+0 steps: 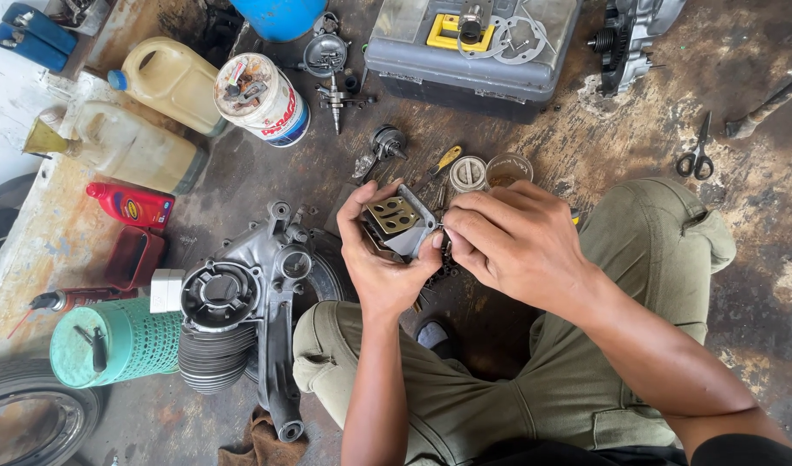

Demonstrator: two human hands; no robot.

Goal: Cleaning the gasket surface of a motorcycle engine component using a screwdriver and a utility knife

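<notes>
Right now the left hand [380, 259] cradles a small grey metal block with brass-coloured reed petals [397, 220], fingers curled around its near and left sides and thumb pressed on its top edge; the right hand [508, 237] is pinched at the block's right edge, fingertips pressed together on something too small to make out, perhaps a screw or a tool tip; the block sits between both hands, above the person's knees. The chief risk, as I judge it, is the tiny piece slipping out of that pinch; directly below the grip lies dark, stained floor where it would be hard to find; a twist of the right wrist could also bend a thin petal. Just beyond the grip lie a yellow-handled screwdriver [445, 160] and two round caps [467, 173]; left of it stands an engine casing [249, 293].
</notes>
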